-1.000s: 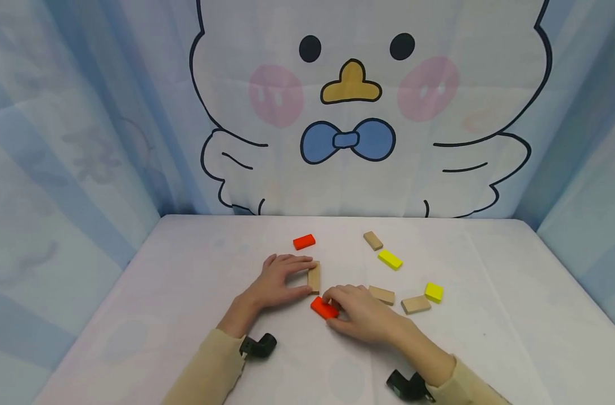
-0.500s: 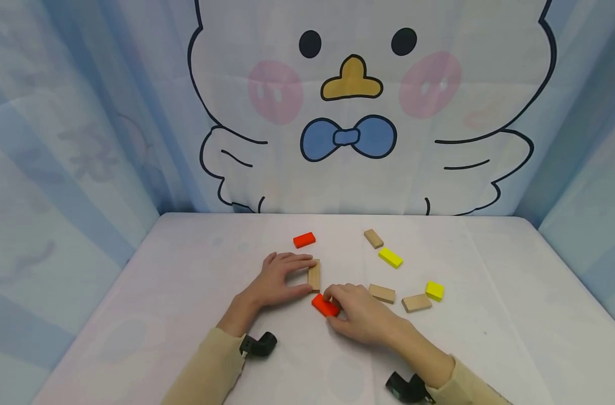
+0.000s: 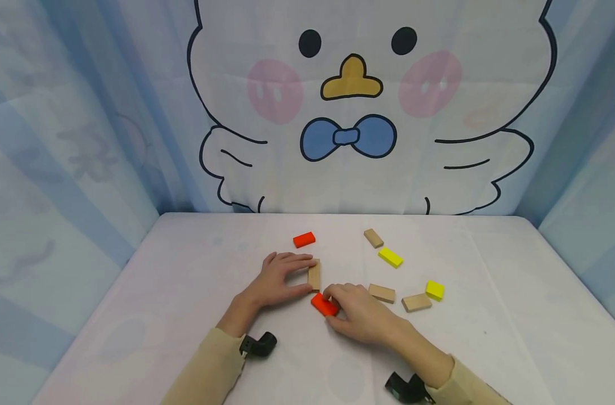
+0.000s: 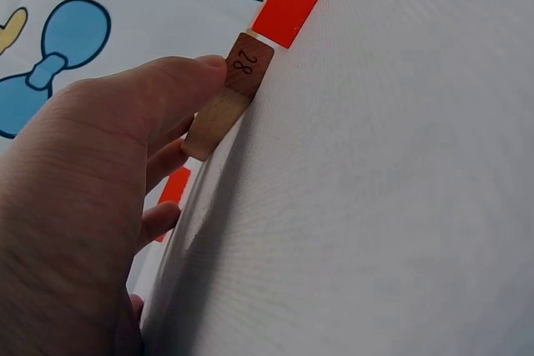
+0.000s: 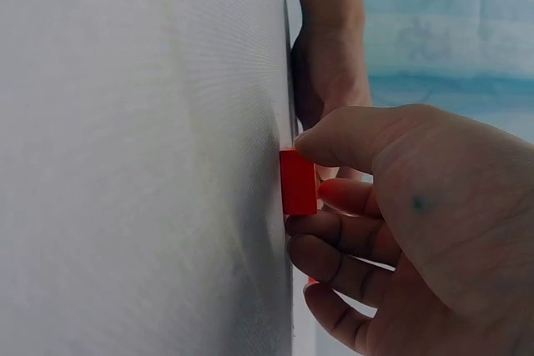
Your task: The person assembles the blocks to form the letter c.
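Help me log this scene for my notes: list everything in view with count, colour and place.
Red blocks: 2; one at the back, one in the right hand.
Plain wood blocks: 4; one held by the left hand, one at the back, two to the right.
Yellow blocks: 2; right of centre.
Table: 1, white.
Backdrop: 1, cartoon bird print.
Hands: left, right, each pinching a block.
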### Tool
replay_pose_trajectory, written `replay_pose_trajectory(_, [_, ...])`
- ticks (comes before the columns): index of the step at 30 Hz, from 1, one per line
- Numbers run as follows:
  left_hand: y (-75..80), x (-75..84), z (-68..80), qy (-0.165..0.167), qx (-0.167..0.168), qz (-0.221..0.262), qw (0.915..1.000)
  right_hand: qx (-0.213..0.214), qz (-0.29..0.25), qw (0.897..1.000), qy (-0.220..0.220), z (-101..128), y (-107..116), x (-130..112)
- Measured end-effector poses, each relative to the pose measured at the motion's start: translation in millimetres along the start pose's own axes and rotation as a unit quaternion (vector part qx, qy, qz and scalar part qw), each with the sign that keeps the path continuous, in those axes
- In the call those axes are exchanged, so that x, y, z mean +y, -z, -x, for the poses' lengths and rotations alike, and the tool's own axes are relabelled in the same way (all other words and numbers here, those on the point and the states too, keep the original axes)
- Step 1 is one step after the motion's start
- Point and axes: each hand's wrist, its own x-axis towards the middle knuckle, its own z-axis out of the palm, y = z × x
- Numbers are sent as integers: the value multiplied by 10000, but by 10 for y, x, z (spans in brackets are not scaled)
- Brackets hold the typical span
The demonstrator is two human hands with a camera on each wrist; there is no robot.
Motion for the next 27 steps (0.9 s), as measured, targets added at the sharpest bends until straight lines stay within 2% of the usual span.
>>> replay_pose_trajectory(16, [13,10,19,-62,71,9,10000,46,22,10000,81,-13,-27,5])
replay_pose_trajectory(27, [-3,4,7,-44,27,-6,10000,16,28,10000,-37,-12,-11,12])
